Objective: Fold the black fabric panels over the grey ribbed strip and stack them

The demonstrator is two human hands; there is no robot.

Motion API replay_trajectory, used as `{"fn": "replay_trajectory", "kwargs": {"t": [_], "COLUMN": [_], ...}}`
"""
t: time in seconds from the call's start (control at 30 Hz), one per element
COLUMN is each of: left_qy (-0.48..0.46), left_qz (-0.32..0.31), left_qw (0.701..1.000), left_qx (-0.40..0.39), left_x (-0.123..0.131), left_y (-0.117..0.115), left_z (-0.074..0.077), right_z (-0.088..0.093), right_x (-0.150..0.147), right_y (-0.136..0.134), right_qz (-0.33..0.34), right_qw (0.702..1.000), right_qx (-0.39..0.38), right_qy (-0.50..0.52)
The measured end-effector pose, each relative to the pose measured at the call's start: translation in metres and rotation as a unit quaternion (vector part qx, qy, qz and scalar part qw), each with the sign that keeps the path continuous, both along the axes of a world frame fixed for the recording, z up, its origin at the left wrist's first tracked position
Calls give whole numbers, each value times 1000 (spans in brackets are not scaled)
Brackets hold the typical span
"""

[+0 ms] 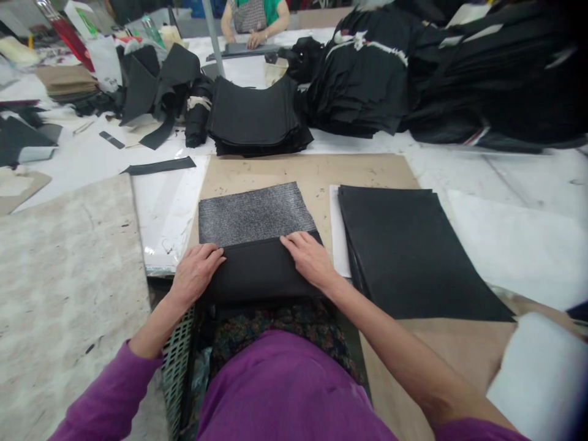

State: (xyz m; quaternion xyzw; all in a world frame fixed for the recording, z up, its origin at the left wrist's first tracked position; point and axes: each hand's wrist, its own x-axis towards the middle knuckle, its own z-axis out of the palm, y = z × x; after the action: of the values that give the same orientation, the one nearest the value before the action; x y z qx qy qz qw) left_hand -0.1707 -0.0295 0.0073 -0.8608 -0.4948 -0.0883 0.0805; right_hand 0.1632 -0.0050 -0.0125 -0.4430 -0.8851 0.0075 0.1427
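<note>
A black fabric piece (260, 269) lies at the near table edge, partly covering a grey textured interlining piece (255, 213) on a brown board (316, 171). My left hand (195, 272) rests on the black piece's left top corner, fingers curled over its edge. Flat on its upper right edge lies my right hand (310, 257), fingers stretched out and pressing down. To the right sits a stack of black cut sheets (413, 251) on white paper.
Folded black fabric stacks (257, 116) and heaped black garments (459, 67) fill the far side. White plastic sheet (168, 208) lies left of the board. A green crate (177, 361) stands below the table edge. Another person (255, 21) works at the far end.
</note>
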Motion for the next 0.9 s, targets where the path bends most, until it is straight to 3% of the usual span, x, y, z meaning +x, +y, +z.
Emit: {"fn": "replay_trajectory", "kwargs": {"t": [0.1, 0.2, 0.33, 0.47, 0.53, 0.6, 0.67, 0.73, 0.8, 0.9], "left_qy": [-17, -40, -89, -169, -244, -330, -383, -391, -362, -315], "left_qz": [3, 10, 11, -49, -69, -51, 7, 84, 128, 126], "left_qw": [1000, 999, 990, 969, 937, 888, 850, 844, 854, 873], "left_qx": [-10, -33, -107, -174, -240, -317, -362, -358, -352, -352], "left_x": [0, 1, 1, -4, -9, -16, -21, -22, -18, -6], "left_y": [3, 8, 14, 11, 7, 4, 3, 4, 6, 7], "left_z": [2, 2, 7, 27, 36, 38, 33, 27, 22, 22], "right_z": [0, 13, 35, 41, 42, 49, 62, 78, 90, 89], "right_x": [49, 60, 17, -36, -49, -48, -36, -11, 28, 113], "right_y": [1, 5, 12, 21, 23, 22, 19, 14, 11, 11], "right_qz": [-47, -61, -37, 101, 149, 162, 160, 124, 39, -147], "right_qw": [999, 998, 999, 994, 988, 983, 979, 975, 969, 940], "right_qx": [2, 3, 23, -9, -49, -88, -123, -154, -176, -164], "right_qy": [-4, -23, -8, 25, 6, 3, 42, 103, 168, 262]}}
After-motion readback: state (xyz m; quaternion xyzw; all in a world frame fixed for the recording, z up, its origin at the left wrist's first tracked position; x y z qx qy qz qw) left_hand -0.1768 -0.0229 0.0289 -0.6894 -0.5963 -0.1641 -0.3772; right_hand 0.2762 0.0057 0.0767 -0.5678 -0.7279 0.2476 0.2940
